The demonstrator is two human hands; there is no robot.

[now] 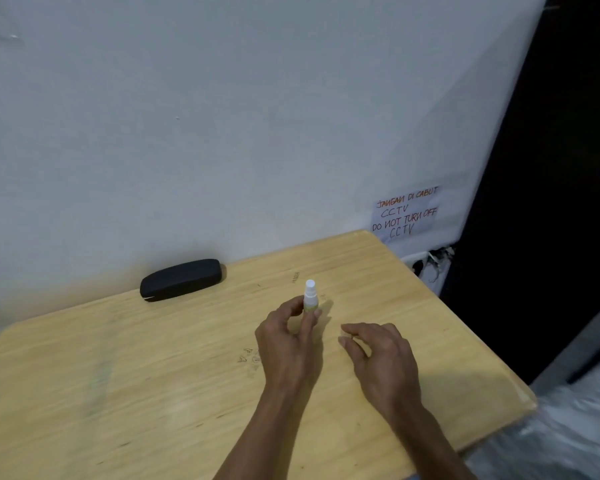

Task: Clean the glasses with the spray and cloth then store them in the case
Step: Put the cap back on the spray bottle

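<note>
The left hand (288,344) grips the small white spray bottle (310,296) low on its body, thumb on one side and a finger on the other; the bottle stands upright near the middle of the wooden worktop (118,393), cap on top. Whether its base rests on the surface or is just lifted cannot be told. The right hand (378,355) hovers just beside and to the right of the bottle, apart from it, fingers loosely curled and holding nothing visible. The black case (181,279) lies closed at the far edge of the worktop against the wall (222,116), well apart from both hands. No glasses and no cloth are in view; they may be inside the case, but that cannot be confirmed. A handwritten notice (406,213) is stuck to the wall at the right.

Risks, as judged:
- The bottle is narrow and held near its bottom; a loose pinch could let it tip or roll toward the right edge.
- If the cap is still fitted, pressing the top would deliver nothing.
- Spraying before the glasses are out would wet only the worktop.
- Reaching across for the case with the bottle in hand could knock either one.
</note>
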